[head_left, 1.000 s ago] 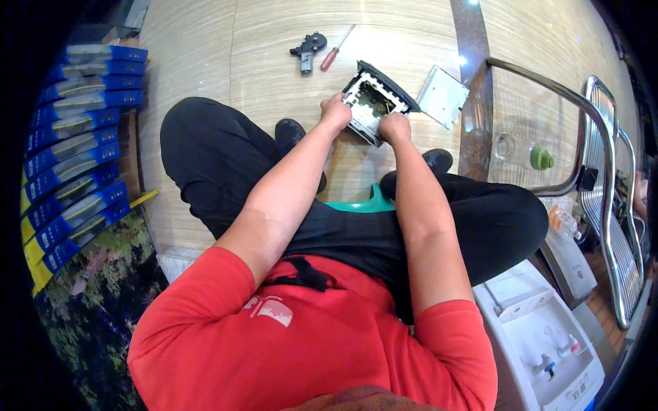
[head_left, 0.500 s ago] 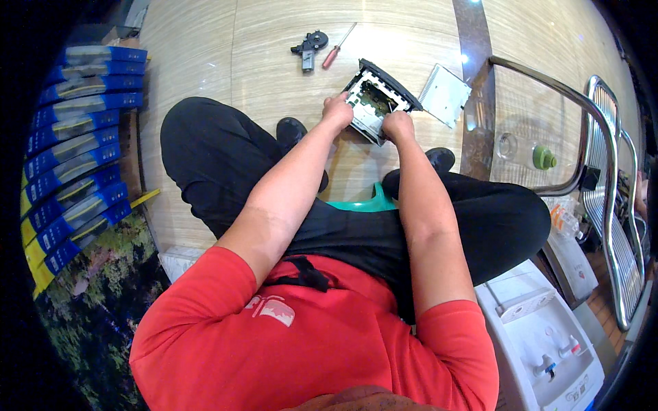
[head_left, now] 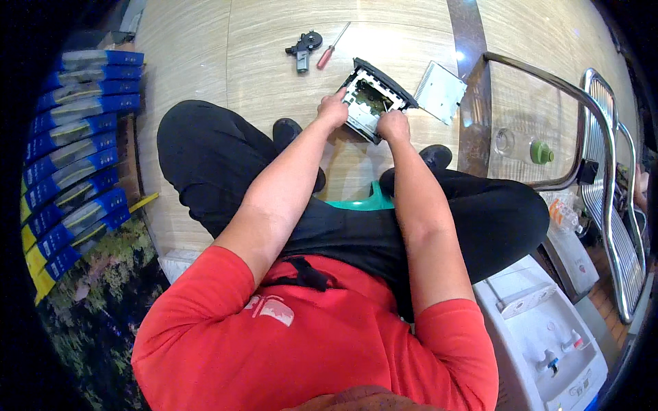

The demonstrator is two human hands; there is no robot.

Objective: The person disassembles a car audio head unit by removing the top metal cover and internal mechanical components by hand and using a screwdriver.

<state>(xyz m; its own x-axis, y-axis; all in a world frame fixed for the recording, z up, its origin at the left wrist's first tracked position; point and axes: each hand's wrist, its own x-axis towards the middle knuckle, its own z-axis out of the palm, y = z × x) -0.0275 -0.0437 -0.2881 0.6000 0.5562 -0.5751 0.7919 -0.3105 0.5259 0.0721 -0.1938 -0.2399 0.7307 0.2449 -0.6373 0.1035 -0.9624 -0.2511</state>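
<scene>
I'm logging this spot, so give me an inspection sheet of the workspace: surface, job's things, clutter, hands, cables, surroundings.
Surface: pale, glossy floor, dark strip at right.
Job's things: opened boxy device, interior exposed.
Clutter: red-handled screwdriver, dark mechanical part, pale flat panel.
Hands: left hand holds the device's left side; right hand at its right, grip unclear.
Cables: nothing seen near the device.
Surroundings: blue boxes left; chrome-framed seat, green-capped bottle, white tap unit right.
</scene>
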